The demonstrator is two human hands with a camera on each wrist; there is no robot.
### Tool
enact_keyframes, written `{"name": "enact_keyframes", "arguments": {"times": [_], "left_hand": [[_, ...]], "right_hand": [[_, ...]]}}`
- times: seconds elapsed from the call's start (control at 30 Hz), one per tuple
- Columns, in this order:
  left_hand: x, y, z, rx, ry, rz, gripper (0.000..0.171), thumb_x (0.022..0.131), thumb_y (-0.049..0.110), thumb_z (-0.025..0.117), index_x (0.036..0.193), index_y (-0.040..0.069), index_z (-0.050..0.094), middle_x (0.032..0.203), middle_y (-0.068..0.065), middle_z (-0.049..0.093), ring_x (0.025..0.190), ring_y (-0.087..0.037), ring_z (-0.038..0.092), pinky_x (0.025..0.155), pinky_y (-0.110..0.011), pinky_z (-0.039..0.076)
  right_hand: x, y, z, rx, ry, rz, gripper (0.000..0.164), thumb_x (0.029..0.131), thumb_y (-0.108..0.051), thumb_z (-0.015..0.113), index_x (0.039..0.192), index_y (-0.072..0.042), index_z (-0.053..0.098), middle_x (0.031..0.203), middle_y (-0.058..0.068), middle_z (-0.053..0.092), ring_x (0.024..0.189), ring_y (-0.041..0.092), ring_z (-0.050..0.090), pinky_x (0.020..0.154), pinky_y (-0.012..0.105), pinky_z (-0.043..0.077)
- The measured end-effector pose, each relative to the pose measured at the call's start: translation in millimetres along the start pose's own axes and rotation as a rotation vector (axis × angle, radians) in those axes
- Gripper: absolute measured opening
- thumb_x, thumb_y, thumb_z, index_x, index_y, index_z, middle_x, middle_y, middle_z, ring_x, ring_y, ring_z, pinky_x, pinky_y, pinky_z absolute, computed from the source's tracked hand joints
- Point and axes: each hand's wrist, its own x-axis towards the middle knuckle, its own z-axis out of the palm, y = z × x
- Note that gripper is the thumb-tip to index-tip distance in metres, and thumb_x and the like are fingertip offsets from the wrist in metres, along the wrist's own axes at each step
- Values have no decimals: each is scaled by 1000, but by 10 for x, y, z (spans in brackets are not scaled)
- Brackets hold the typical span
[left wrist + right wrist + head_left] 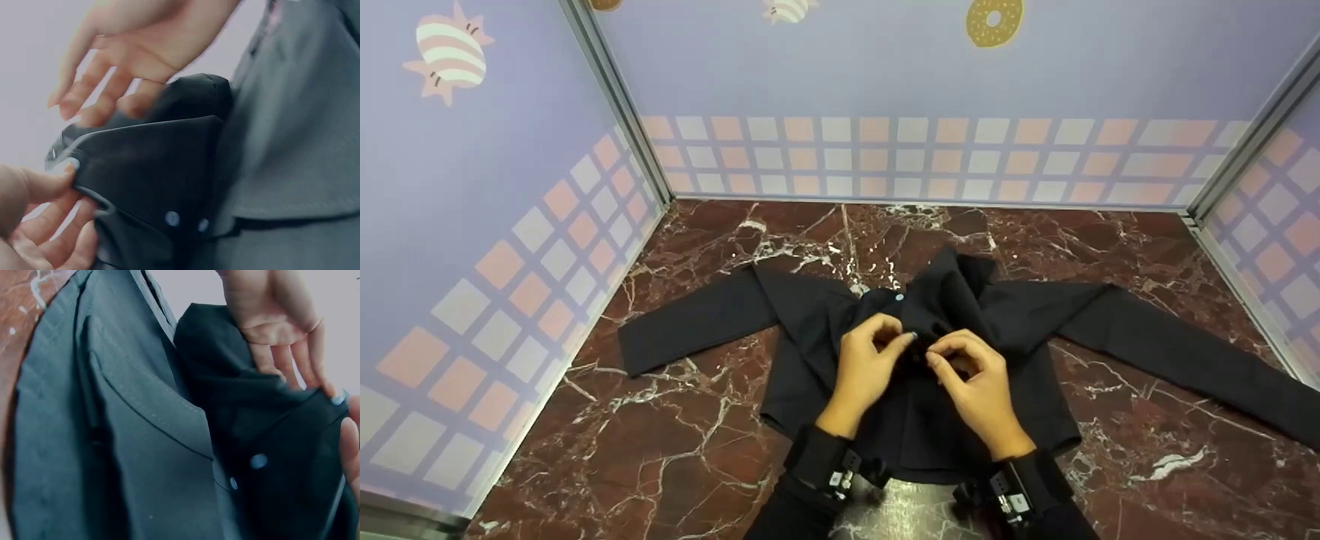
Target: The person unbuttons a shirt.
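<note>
Black shirt [919,420]; sleeve [1177,349] end cropped; left fingers [896,346] partly hide button [915,335].

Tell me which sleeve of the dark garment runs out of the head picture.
The sleeve on the picture's right: the frame's right edge cuts it off, whereas the other sleeve, on the picture's left, shows its whole end.

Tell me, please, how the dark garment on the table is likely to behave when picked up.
The dark garment will probably be floppy, since its front bunches into soft folds. It seems fairly light for its size, as the cloth looks thin. Its sleeves lie spread out to either side, so they may dangle or trail.
</note>
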Motion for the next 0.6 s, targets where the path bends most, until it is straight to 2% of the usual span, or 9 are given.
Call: {"name": "enact_keyframes", "arguments": {"times": [0.07,0.17,0.27,0.37,0.47,0.6], "left_hand": [[13,30,-34,-78,15,-6,12,94,10,82,90,4,72,79,-3,70,71,-16,64,67,-26,50],[12,60,-61,-113,-4,11,13,96,10,80,92,4,70,77,-4,67,68,-21,61,64,-29,47],[6,66,-57,-92,-71,34,11,96,9,79,94,4,70,81,-5,69,70,-21,61,66,-30,48],[4,60,-39,-41,-127,44,9,96,9,79,95,4,72,87,-5,72,73,-15,62,69,-28,49],[-1,44,-21,4,-146,60,8,95,9,80,95,5,73,88,-4,74,73,-12,63,69,-26,50],[-6,21,-3,20,-147,94,10,94,8,81,95,6,72,87,-4,74,74,-12,64,69,-28,52]], "right_hand": [[-3,-7,13,-21,-3,-20,6,95,10,73,101,8,72,96,20,67,76,19,67,62,22,56],[-6,-12,27,-60,15,-33,13,93,13,74,104,5,74,99,16,68,78,17,68,63,22,57],[-11,-5,39,-126,48,-44,20,91,13,77,106,0,76,100,11,69,78,15,67,64,20,56],[-18,18,51,-225,79,-47,20,89,10,80,103,-4,76,98,9,69,75,13,65,61,17,52],[-25,48,58,-297,93,-26,16,90,6,82,99,-6,76,95,7,69,71,13,64,59,17,49],[-31,76,55,-325,95,11,14,90,5,82,98,-4,75,94,6,69,67,15,64,58,18,51]]}}
